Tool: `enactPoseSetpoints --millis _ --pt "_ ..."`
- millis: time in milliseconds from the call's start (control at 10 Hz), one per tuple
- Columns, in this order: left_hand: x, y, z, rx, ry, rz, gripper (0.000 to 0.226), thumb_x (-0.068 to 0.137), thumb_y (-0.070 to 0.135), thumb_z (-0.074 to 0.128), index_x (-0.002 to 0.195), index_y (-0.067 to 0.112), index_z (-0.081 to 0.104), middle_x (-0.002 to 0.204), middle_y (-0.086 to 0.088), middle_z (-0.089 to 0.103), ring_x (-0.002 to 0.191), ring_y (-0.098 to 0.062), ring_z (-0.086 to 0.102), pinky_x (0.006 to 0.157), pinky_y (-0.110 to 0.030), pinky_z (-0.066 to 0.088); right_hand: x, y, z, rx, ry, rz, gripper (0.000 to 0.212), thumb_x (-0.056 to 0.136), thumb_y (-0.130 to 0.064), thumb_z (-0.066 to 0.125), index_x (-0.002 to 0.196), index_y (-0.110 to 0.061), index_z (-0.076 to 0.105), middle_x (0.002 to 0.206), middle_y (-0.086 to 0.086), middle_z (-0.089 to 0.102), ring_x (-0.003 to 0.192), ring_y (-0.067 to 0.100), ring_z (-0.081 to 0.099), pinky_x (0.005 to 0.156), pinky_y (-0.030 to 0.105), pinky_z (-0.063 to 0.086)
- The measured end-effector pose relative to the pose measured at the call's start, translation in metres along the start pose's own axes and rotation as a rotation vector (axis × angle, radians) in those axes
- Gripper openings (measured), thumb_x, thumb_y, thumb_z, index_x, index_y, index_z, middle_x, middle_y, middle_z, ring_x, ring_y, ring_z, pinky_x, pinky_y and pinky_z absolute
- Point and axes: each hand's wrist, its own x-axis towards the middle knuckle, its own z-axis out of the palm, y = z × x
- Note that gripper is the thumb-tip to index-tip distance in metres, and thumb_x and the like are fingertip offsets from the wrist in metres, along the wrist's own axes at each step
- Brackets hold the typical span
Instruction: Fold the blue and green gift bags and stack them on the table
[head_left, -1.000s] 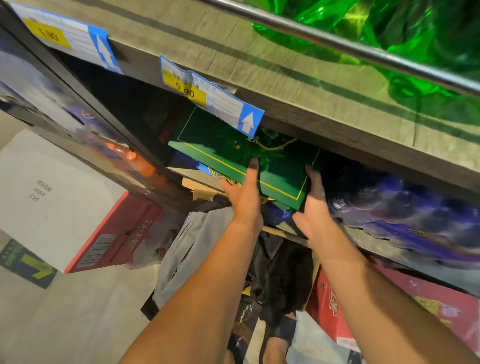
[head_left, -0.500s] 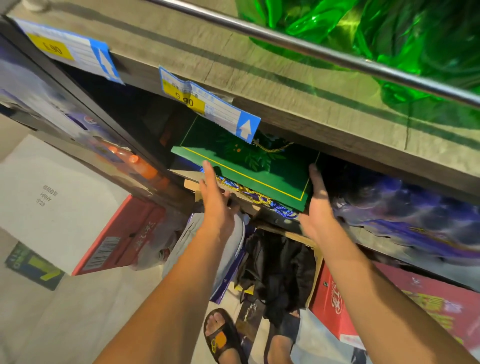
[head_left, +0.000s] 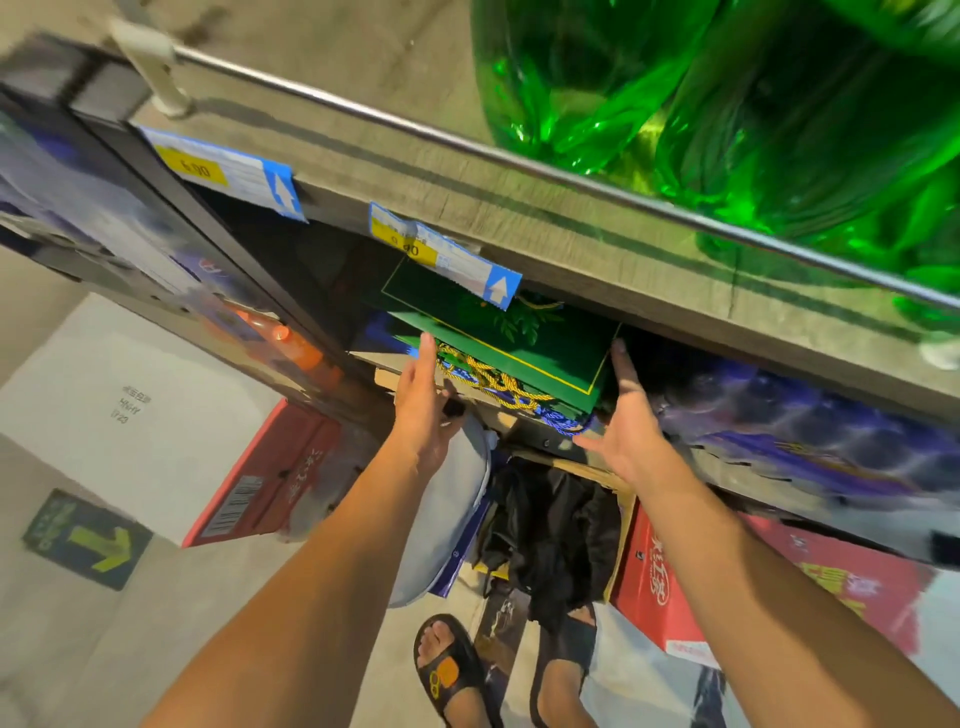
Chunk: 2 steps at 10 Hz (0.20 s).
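Can't see blue bag (head_left: 563, 422) beyond cords, buried under green bag (head_left: 550, 358) below shelf (head_left: 519, 223); far end behind tag (head_left: 447, 260). Touching its side edges with left hand (head_left: 423, 410) and right hand (head_left: 628, 415), fingers straight, gripping nothing; tight overhead.

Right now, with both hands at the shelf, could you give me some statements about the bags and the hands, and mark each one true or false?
1. The green gift bag lies flat below the price label. True.
2. The left hand grips the gold cord handles. False: its straight fingers only touch the stack's left edge, beside the handles.
3. The right hand has straight fingers against the green gift bag's right edge. True.
4. The blue gift bag lies on top of the green one. False: the green one is on top, and blue shows beneath it.
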Motion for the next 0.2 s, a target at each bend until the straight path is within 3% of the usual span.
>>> enactPoseSetpoints --millis 100,200 --pt "-0.021 -0.005 -0.006 0.269 0.042 0.073 0.087 0.084 0.072 0.066 0.154 0.027 0.04 0.154 -0.001 0.046 0.131 -0.024 0.054 0.1 -0.044 0.049 -0.031 -0.004 -0.005 -0.07 -0.008 0.013 0.046 0.097 -0.058 0.054 0.135 -0.032 0.051 0.139 -0.002 0.047 0.125 0.023 0.054 0.118 0.057 0.032" --pt "-0.063 -0.003 -0.013 0.531 -0.007 0.176 0.065 0.098 0.049 0.064 0.152 0.018 0.043 0.154 -0.006 0.046 0.138 -0.024 0.049 0.115 -0.043 0.04 -0.065 -0.002 -0.015 -0.253 0.04 -0.036 0.041 0.097 -0.047 0.063 0.132 -0.026 0.055 0.147 0.003 0.05 0.132 0.023 0.049 0.109 0.048 0.042"
